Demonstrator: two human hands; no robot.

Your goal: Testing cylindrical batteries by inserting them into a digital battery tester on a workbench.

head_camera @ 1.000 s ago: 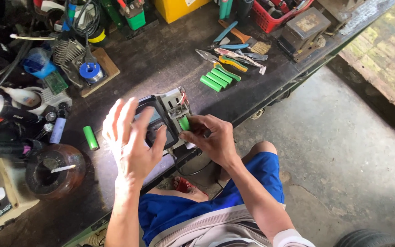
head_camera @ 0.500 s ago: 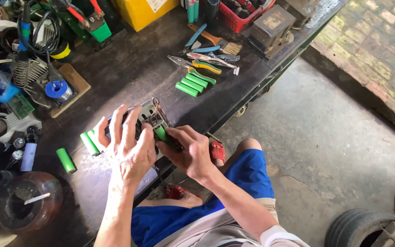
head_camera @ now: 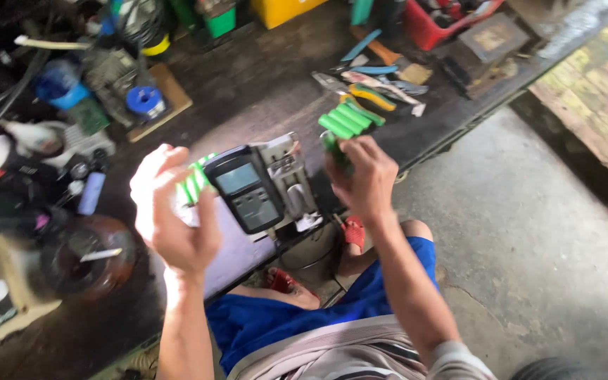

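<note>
The dark table (head_camera: pixel 262 91) fills the upper left of the view and runs on a slant, its near edge passing from the lower left up toward the right, just in front of the person's blue shorts (head_camera: pixel 297 317); beyond that edge lies bare grey concrete floor (head_camera: pixel 529 232), the widest open room in sight. The far and left parts of the table are crowded with tools, wire coils and containers, while a bare strip of dark top stays open in the middle, between the clutter and the hands. A round brown jar (head_camera: pixel 86 257) stands near the left edge of that strip. Near the table's edge sits a dark tester with a grey screen (head_camera: pixel 251 186), tilted, with a metal-framed holder against its right side. The left hand (head_camera: pixel 174 211) is raised just left of the tester, fingers half curled and loosely spread; blur hides whether they touch it. Behind its fingers a few green cells (head_camera: pixel 193 181) show. The right hand (head_camera: pixel 364 176) is just right of the tester, fingers pressed together and pinching one green cylindrical cell (head_camera: pixel 333 148) at its top. Just beyond it a row of green cells (head_camera: pixel 350 119) lies side by side on the table, beside pliers with yellow handles (head_camera: pixel 367 95).
</note>
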